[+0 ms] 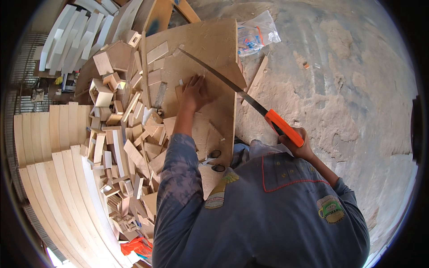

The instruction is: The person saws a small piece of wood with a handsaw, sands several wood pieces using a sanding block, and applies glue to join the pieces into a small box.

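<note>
My right hand point(300, 144) is wrapped round the orange handle of a handsaw point(281, 126). Its long dark blade slants up and left across a thin brown wooden board point(225, 80) on the worktable point(196, 38). Whether the teeth touch the wood cannot be made out. My left hand point(195, 94) lies on the board to the left of the blade, fingers stretched out and holding nothing. Several small flat wood offcuts point(157, 52) rest on the table beyond and left of that hand.
A heap of wood offcuts point(138, 149) lies left of the table, beside long pale planks point(53, 178). Scissors point(214, 155) with black handles sit near my body. A clear plastic bag point(259, 33) and a wood strip point(257, 78) are on the rough floor point(339, 89) to the right.
</note>
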`<state>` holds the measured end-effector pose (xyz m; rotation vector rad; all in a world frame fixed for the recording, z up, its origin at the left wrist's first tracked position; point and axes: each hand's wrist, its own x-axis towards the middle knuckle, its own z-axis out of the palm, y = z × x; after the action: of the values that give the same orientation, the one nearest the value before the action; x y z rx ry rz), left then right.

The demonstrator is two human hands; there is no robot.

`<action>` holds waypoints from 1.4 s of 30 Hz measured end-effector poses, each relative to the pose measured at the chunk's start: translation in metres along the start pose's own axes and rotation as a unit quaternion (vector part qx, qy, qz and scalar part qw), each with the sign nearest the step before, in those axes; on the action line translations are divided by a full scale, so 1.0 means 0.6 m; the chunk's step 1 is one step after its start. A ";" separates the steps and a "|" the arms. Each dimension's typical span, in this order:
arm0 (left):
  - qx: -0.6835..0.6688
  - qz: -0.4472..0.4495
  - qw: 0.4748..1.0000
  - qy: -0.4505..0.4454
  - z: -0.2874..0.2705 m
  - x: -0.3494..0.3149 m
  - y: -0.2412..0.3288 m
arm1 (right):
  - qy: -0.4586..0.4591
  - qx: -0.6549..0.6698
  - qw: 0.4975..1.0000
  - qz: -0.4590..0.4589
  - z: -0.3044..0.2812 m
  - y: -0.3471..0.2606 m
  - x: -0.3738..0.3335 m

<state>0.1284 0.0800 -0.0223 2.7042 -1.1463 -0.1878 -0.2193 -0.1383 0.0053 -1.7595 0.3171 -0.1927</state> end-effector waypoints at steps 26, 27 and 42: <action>-0.049 -0.056 0.982 0.172 0.090 -0.003 0.117 | -0.129 -0.123 0.983 -0.053 -0.024 0.012 -0.027; -0.061 -0.044 0.981 0.179 0.091 -0.001 0.115 | -0.129 -0.126 0.982 -0.057 -0.024 0.011 -0.025; -0.038 -0.047 0.982 0.181 0.079 -0.008 0.134 | -0.152 -0.022 0.988 -0.028 -0.054 0.023 0.002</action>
<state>0.0599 0.0227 -0.0497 2.5837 -0.8862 0.2345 -0.2297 -0.1716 -0.0015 -1.8109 0.0512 0.0438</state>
